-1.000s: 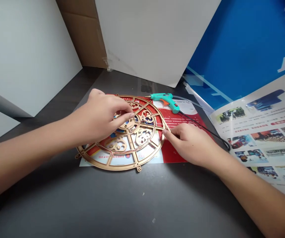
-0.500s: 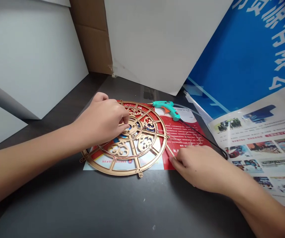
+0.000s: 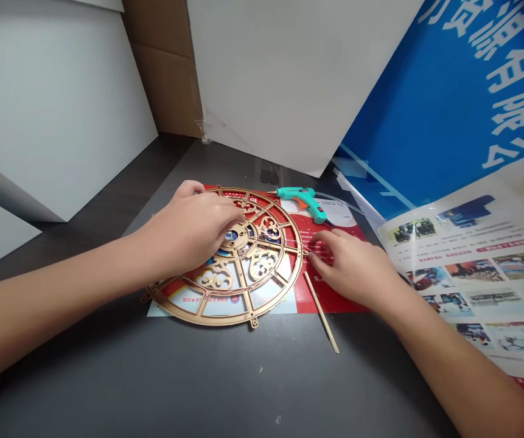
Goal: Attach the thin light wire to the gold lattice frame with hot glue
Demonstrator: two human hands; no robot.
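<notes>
A round gold-brown openwork frame [image 3: 248,322], with spokes, scroll-shaped inserts and a hub, lies flat on the table. My left hand [image 3: 202,228] rests over its left half near the hub, fingers curled down; their tips are hidden, so what they grip does not show. Thin pale wires [image 3: 299,244] run from the frame's right edge toward my right hand [image 3: 350,264]. That hand is beside the rim, thumb and forefinger apart around the wires. A thin wooden stick [image 3: 321,312] lies loose on the table, just below my right hand.
A teal hot glue gun [image 3: 305,199] lies behind the frame, nozzle to the left. Red and white printed sheets [image 3: 307,298] are under the frame. White panels [image 3: 284,79] stand behind and at left; a blue and white printed poster [image 3: 485,243] rises at right.
My right hand has let go of the wooden stick, which now lies on the table, and has moved up to the wires. The left hand's forefinger has shifted slightly over the hub.
</notes>
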